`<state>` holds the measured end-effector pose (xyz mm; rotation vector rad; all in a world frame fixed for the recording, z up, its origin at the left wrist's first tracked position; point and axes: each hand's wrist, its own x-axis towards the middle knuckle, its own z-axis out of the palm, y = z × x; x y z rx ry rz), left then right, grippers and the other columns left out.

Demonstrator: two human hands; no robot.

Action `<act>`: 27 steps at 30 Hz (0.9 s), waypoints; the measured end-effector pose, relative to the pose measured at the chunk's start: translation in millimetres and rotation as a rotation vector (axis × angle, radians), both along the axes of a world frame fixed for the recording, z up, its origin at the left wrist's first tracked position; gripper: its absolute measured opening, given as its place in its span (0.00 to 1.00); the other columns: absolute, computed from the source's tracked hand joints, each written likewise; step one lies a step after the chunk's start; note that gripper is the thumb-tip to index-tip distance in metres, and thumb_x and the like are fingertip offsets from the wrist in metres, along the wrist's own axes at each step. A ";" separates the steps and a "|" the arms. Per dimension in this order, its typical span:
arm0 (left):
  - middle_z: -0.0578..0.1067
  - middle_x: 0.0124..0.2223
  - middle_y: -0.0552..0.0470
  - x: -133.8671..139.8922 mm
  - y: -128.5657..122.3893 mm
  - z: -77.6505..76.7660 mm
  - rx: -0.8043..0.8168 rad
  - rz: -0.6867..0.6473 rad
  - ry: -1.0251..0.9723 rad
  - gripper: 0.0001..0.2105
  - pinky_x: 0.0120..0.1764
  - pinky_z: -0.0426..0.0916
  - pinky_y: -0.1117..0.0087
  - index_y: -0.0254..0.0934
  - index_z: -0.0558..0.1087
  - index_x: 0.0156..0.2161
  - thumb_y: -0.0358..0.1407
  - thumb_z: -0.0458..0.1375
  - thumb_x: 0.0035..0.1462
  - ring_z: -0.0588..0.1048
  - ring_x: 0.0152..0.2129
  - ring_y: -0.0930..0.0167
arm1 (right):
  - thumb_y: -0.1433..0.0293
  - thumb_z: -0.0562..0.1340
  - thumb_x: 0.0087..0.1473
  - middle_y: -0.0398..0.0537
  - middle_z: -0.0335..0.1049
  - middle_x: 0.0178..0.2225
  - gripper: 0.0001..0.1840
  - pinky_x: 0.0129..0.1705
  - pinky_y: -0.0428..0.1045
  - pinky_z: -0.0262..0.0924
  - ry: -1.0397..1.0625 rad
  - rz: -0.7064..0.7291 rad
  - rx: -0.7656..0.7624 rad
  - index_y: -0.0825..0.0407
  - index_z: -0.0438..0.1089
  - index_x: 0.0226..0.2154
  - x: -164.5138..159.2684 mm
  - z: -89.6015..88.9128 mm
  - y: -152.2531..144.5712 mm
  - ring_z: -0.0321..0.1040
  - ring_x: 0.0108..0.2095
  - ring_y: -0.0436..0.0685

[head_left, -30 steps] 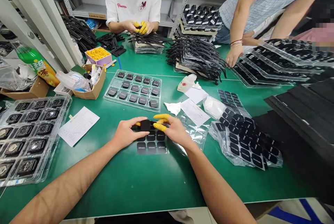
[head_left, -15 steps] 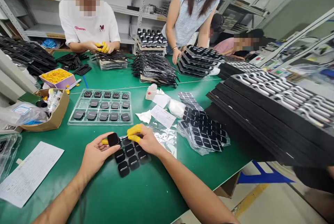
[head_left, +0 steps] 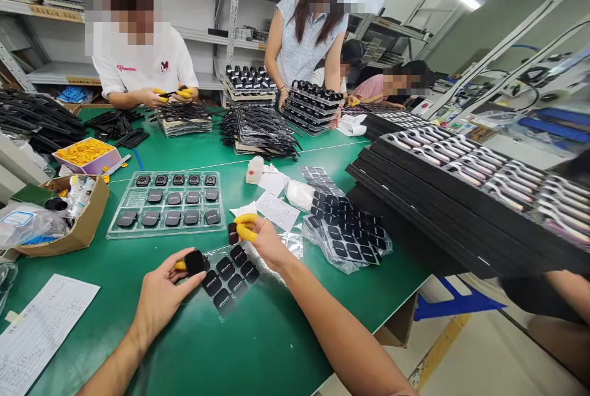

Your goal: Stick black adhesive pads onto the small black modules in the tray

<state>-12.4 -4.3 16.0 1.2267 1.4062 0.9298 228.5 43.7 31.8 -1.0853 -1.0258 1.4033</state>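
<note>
My left hand (head_left: pixel 161 291), with a yellow finger cot, grips a square black watch body (head_left: pixel 195 262). Between the same fingers is the near-left edge of a clear sheet of black square stickers (head_left: pixel 225 268), printed with white lettering. My right hand (head_left: pixel 270 247), its thumb and forefinger in yellow cots, pinches a single black square sticker (head_left: pixel 233 233) just above the sheet's far edge. Beyond both hands lies a clear plastic tray (head_left: pixel 120 235) with rows of square watch bodies; some show watch-like faces, others plain lettered covers.
More sticker sheets (head_left: pixel 353 242) lie to the right, near white papers (head_left: pixel 278 210). Tall black stacked trays (head_left: pixel 415 199) crowd the right edge. At left are a cardboard box (head_left: pixel 87 221), a box of yellow finger cots (head_left: pixel 87 153) and a written sheet (head_left: pixel 46 328). Co-workers handle parts across the table.
My right hand has lifted a black sticker off the sheet and away from it. My left hand still holds the watch body and sheet. A co-worker's stacked trays now sit more level.
</note>
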 end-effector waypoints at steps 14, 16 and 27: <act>0.86 0.44 0.52 -0.6 1.2 -5.0 0.065 -0.053 0.099 0.31 0.53 0.80 0.60 0.39 0.77 0.55 0.48 0.70 0.45 0.85 0.43 0.59 | 0.62 0.81 0.33 0.40 0.77 0.32 0.21 0.44 0.51 0.66 0.000 0.124 -0.144 0.46 0.79 0.32 -46.8 -15.6 -18.3 0.72 0.36 0.53; 0.86 0.43 0.51 -1.2 1.3 -6.1 0.071 -0.054 0.103 0.31 0.53 0.80 0.60 0.39 0.77 0.55 0.48 0.70 0.45 0.85 0.43 0.59 | 0.61 0.81 0.32 0.41 0.78 0.32 0.21 0.45 0.51 0.67 0.007 0.119 -0.142 0.47 0.79 0.30 -47.0 -16.4 -19.8 0.72 0.36 0.54; 0.86 0.39 0.58 1.2 0.6 4.0 0.083 -0.023 0.088 0.24 0.50 0.81 0.55 0.51 0.81 0.47 0.45 0.71 0.41 0.85 0.40 0.54 | 0.57 0.81 0.25 0.37 0.79 0.29 0.18 0.43 0.56 0.69 -0.026 0.128 -0.081 0.36 0.80 0.25 -50.1 -34.2 -13.7 0.74 0.34 0.59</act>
